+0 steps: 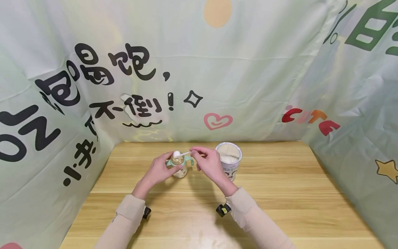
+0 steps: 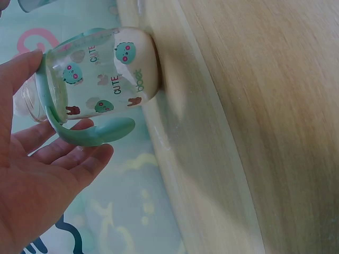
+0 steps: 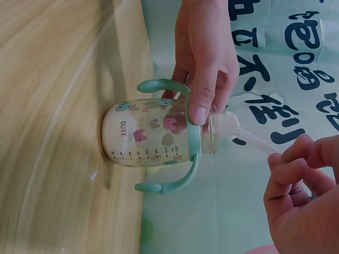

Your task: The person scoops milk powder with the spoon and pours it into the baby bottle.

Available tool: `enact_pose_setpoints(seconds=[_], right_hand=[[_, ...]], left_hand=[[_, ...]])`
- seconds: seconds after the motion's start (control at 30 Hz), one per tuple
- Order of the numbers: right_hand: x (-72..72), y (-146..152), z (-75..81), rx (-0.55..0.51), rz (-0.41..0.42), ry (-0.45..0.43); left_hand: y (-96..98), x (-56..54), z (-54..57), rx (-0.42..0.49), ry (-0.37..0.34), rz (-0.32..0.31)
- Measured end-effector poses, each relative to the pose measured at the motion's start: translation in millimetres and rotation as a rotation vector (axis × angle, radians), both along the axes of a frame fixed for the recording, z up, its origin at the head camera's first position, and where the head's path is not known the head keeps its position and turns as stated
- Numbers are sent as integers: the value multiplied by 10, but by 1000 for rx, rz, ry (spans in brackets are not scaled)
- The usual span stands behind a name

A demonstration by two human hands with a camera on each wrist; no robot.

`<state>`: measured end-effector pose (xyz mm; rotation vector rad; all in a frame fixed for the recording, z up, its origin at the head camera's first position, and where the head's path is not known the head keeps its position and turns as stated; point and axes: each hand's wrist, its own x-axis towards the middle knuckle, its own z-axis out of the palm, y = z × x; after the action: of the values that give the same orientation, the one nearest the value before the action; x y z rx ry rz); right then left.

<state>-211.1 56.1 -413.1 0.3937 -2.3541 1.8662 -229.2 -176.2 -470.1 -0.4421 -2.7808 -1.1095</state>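
Note:
A clear baby bottle [image 1: 180,172] with a mint-green two-handled ring [image 3: 194,132] stands upright on the table, its top uncapped. Pale powder [image 2: 143,58] lies in its bottom. My left hand [image 1: 158,170] holds the bottle by the ring and one handle, thumb on the near side of the neck. Between the thumb and fingers of my right hand [image 1: 212,165] is the end of a white measuring scoop [image 3: 257,142]. The scoop's bowl is right at the bottle's open mouth. Beside the right hand stands an open milk powder can [image 1: 231,169] with whitish powder inside.
The wooden table [image 1: 280,193] reaches back to a printed fabric backdrop [image 1: 258,86], which also closes off both sides. A small black wrist camera [image 1: 223,210] sits at the right sleeve, and another [image 1: 147,212] at the left.

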Motion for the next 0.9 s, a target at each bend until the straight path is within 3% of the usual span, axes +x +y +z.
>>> enact_pose_setpoints(seconds=[0.9], right_hand=[[35, 29, -45, 48, -11, -35]], left_hand=[[2, 7, 2, 6, -32, 5]])
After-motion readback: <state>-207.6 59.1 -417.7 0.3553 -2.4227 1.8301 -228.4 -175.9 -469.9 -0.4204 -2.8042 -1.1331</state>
